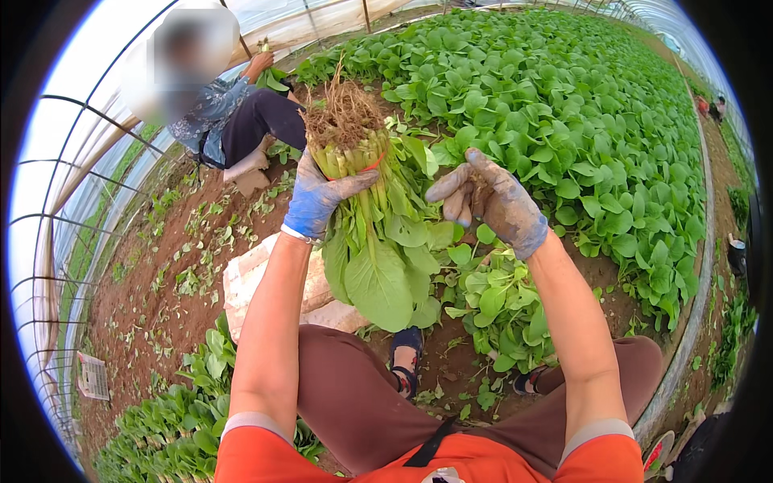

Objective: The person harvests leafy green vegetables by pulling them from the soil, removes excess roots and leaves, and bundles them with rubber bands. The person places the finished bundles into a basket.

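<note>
My left hand [326,192], in a soiled blue glove, grips a bunch of leafy greens [380,265] with the roots up and the leaves hanging down. A red band [357,169] goes around the stems just below the roots, by my left thumb. To the right of the bunch is my right hand [489,202], in a soil-stained glove, with its fingers curled and slightly apart; whether something small lies between them I cannot tell. Below my right hand, a loose heap of greens [498,302] lies on the soil between my legs.
A person [211,121] sits at upper left, holding greens. Uncut leafy greens [592,133] grow behind my hands and to the right. More greens [175,428] lie at lower left, near a white plastic crate [93,376]. A pale slab [253,271] lies beside my left forearm.
</note>
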`<state>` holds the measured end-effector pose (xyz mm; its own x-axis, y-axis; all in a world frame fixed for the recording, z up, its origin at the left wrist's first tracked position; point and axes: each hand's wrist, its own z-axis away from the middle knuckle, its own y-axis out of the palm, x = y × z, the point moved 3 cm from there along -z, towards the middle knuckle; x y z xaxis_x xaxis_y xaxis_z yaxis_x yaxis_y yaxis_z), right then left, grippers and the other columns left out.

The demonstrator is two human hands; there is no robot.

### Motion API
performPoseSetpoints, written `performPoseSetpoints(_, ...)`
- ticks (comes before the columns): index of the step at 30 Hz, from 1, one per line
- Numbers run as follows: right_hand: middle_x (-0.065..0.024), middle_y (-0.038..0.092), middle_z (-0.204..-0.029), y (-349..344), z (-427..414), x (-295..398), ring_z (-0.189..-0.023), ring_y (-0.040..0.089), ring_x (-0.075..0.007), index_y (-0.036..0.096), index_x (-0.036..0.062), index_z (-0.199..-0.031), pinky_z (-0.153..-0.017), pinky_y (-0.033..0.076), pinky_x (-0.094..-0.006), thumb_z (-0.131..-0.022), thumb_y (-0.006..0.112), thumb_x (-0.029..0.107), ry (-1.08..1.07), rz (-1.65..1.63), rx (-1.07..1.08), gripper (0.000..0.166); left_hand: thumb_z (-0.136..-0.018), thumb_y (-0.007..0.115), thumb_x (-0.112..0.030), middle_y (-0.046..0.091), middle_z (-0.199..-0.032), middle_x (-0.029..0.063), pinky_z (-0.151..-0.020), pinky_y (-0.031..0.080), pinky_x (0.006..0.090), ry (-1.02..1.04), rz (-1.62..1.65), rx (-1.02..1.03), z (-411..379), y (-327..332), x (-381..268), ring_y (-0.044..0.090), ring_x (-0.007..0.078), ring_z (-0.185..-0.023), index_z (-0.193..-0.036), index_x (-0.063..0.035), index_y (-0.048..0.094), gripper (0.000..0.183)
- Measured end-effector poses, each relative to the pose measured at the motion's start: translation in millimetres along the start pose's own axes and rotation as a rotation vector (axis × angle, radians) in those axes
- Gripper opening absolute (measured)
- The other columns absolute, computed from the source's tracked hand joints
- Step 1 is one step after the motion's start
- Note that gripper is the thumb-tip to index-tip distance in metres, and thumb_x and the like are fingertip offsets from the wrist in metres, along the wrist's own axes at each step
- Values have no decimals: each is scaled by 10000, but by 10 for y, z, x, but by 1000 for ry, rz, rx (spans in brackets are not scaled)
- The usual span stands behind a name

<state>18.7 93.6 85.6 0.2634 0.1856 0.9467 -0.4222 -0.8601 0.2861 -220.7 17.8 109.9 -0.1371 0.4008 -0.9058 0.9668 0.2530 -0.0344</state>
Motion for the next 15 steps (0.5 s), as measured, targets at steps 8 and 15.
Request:
performPoseSetpoints(8, -184, 530, -1281, -133, 763, 87, -1142, 558, -285, 396, 69, -1372, -978, 450, -452, -854, 273, 744, 65, -559, -7, 859, -620, 824, -298, 566, -1259, 82, -1140, 125, 450, 863, -646, 286, 144, 1572, -837, 499, 276, -1230, -1271, -124, 478, 758)
performPoseSetpoints(15, -119, 507, -1343, -519, 1564, 372, -1167, 546, -270, 415, 150, -1388, -980, 453, -464, -947, 399, 535, -138, -720, -315, 585, -544, 802, -543, 344, -1452, 79, -1127, 143, 489, 844, -785, 469, 497, 2258, -846, 258, 312, -1383, -1401, -178, 366, 1030)
